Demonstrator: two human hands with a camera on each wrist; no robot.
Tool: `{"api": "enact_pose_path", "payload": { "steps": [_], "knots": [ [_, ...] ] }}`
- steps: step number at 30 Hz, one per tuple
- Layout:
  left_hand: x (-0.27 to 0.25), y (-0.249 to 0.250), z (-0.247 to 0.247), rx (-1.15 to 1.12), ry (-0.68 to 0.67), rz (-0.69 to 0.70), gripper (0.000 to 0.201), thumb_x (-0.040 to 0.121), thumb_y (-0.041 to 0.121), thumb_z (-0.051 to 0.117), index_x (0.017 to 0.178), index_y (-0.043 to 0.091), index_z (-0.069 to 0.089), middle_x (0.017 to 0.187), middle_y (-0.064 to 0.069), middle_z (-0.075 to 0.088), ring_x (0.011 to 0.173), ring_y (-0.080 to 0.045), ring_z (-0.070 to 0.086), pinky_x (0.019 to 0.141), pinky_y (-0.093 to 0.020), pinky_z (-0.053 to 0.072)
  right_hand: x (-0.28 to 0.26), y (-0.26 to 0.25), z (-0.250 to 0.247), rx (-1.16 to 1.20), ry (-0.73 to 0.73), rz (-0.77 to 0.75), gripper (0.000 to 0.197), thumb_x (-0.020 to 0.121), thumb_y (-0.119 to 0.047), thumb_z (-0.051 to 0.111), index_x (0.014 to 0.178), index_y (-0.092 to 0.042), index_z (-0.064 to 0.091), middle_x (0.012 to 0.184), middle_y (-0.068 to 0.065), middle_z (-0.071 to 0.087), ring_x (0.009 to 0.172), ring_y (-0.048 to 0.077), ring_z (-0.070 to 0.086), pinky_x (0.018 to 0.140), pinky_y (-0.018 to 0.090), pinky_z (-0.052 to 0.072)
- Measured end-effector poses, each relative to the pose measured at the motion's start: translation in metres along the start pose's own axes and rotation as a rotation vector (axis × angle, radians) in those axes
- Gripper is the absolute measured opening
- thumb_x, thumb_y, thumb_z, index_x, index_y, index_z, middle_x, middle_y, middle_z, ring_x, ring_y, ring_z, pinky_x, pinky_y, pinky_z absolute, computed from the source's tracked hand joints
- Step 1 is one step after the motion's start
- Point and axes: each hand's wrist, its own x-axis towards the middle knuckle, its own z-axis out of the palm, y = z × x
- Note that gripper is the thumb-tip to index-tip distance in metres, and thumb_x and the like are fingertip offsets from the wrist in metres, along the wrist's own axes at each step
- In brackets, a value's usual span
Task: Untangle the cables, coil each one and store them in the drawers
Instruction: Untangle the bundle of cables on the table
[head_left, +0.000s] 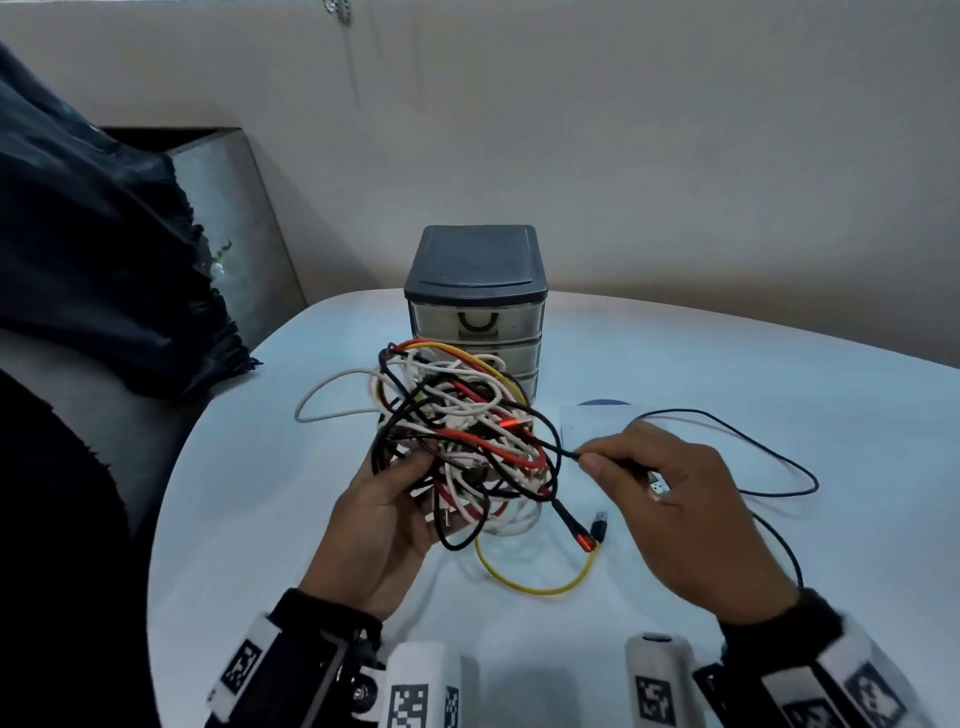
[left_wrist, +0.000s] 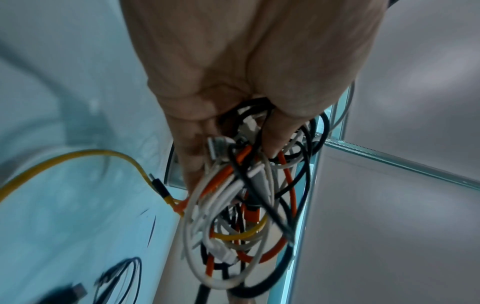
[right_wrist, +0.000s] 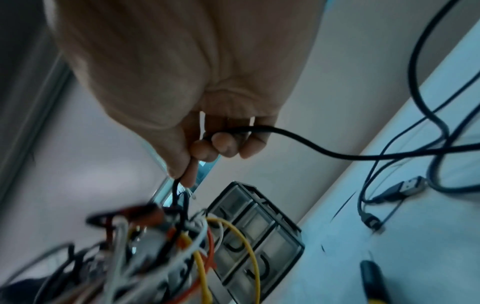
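Observation:
My left hand (head_left: 387, 512) holds up a knotted bundle of cables (head_left: 460, 434) in white, red, black and yellow, fingers curled round its lower left side (left_wrist: 228, 131). My right hand (head_left: 670, 499) pinches a thin black cable (head_left: 769, 447) between thumb and forefinger just right of the bundle (right_wrist: 182, 172); that cable loops away over the table to the right. A small drawer unit (head_left: 478, 306) with a dark top and translucent drawers stands right behind the bundle, drawers closed. A yellow cable loop (head_left: 540, 584) hangs down to the table.
The white round table (head_left: 675, 364) carries a white card (head_left: 597, 421) beside the drawer unit. A USB plug (head_left: 600, 522) dangles under the bundle. Dark cloth (head_left: 104, 249) lies on a seat at left. The wall stands close behind the table.

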Motion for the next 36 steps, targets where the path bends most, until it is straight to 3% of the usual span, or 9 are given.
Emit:
{"api": "enact_pose_path", "payload": {
  "steps": [5, 8, 12, 16, 23, 27, 30, 34, 36],
  "knots": [
    [-0.004, -0.008, 0.014, 0.0, -0.029, -0.058, 0.039, 0.086, 0.014, 0.051, 0.123, 0.009, 0.064, 0.11, -0.013, 0.073, 0.089, -0.025, 0.073, 0.066, -0.036, 0.06, -0.003, 0.003, 0.016, -0.036, -0.046, -0.013, 0.014, 0.092, -0.023, 0.066, 0.094, -0.034, 0.074, 0.078, -0.014, 0.063, 0.071, 0.014, 0.058, 0.066, 0.029, 0.049],
    [-0.004, -0.009, 0.02, 0.034, -0.018, -0.106, 0.045, 0.089, 0.025, 0.053, 0.13, 0.008, 0.06, 0.123, -0.016, 0.067, 0.1, -0.03, 0.071, 0.089, -0.052, 0.056, -0.005, 0.0, 0.015, -0.066, 0.047, -0.044, 0.014, 0.095, -0.028, 0.059, 0.1, -0.031, 0.072, 0.091, -0.016, 0.065, 0.089, 0.011, 0.062, 0.077, 0.031, 0.05],
    [-0.003, -0.014, 0.025, 0.032, 0.015, -0.148, 0.047, 0.091, 0.032, 0.052, 0.13, 0.007, 0.06, 0.111, -0.014, 0.072, 0.082, -0.027, 0.073, 0.072, -0.041, 0.061, -0.012, -0.023, 0.022, -0.222, 0.205, -0.219, 0.019, 0.088, -0.036, 0.062, 0.093, -0.021, 0.073, 0.1, -0.01, 0.061, 0.1, 0.014, 0.058, 0.085, 0.035, 0.047],
    [-0.006, -0.02, 0.029, 0.001, 0.011, -0.192, 0.044, 0.098, 0.038, 0.047, 0.127, 0.01, 0.063, 0.105, -0.009, 0.073, 0.075, -0.022, 0.072, 0.062, -0.035, 0.058, -0.016, -0.037, 0.034, -0.321, 0.163, -0.348, 0.013, 0.085, -0.026, 0.071, 0.094, -0.017, 0.075, 0.103, -0.002, 0.066, 0.1, 0.021, 0.06, 0.083, 0.041, 0.047],
    [-0.015, -0.024, 0.035, -0.043, -0.043, -0.243, 0.045, 0.094, 0.036, 0.055, 0.132, 0.012, 0.06, 0.127, -0.016, 0.066, 0.109, -0.026, 0.064, 0.078, -0.036, 0.058, -0.022, -0.045, 0.047, -0.578, -0.053, -0.207, 0.025, 0.09, -0.041, 0.05, 0.089, -0.032, 0.073, 0.145, 0.005, 0.05, 0.14, 0.028, 0.036, 0.107, 0.056, 0.033],
    [-0.025, -0.031, 0.037, -0.238, -0.197, -0.207, 0.07, 0.068, 0.034, 0.084, 0.129, 0.007, 0.062, 0.127, -0.016, 0.064, 0.112, -0.026, 0.063, 0.095, -0.036, 0.052, -0.022, -0.045, 0.047, -0.605, -0.055, -0.124, 0.026, 0.088, -0.051, 0.051, 0.096, -0.038, 0.073, 0.149, 0.004, 0.045, 0.142, 0.029, 0.034, 0.109, 0.059, 0.028],
    [-0.028, -0.032, 0.041, -0.321, -0.246, -0.176, 0.067, 0.082, 0.045, 0.071, 0.137, 0.01, 0.055, 0.14, -0.017, 0.055, 0.129, -0.03, 0.052, 0.108, -0.041, 0.041, -0.02, -0.044, 0.047, -0.554, 0.011, -0.126, 0.017, 0.085, -0.043, 0.06, 0.086, -0.033, 0.074, 0.146, 0.002, 0.049, 0.14, 0.028, 0.038, 0.109, 0.061, 0.027],
    [-0.015, -0.025, 0.036, -0.328, -0.078, -0.173, 0.051, 0.091, 0.049, 0.055, 0.123, 0.011, 0.067, 0.129, -0.015, 0.061, 0.116, -0.033, 0.058, 0.081, -0.042, 0.055, -0.021, -0.045, 0.042, -0.483, 0.026, -0.198, 0.02, 0.089, -0.036, 0.052, 0.08, -0.029, 0.068, 0.145, -0.001, 0.05, 0.142, 0.024, 0.037, 0.114, 0.058, 0.024],
    [-0.005, -0.018, 0.025, -0.274, 0.038, -0.142, 0.051, 0.089, 0.051, 0.055, 0.118, 0.011, 0.07, 0.127, -0.017, 0.062, 0.113, -0.034, 0.06, 0.084, -0.045, 0.054, -0.021, -0.046, 0.034, -0.404, 0.023, -0.203, 0.02, 0.094, -0.034, 0.048, 0.086, -0.025, 0.064, 0.131, -0.006, 0.058, 0.129, 0.018, 0.048, 0.109, 0.042, 0.033]
  ]
}}
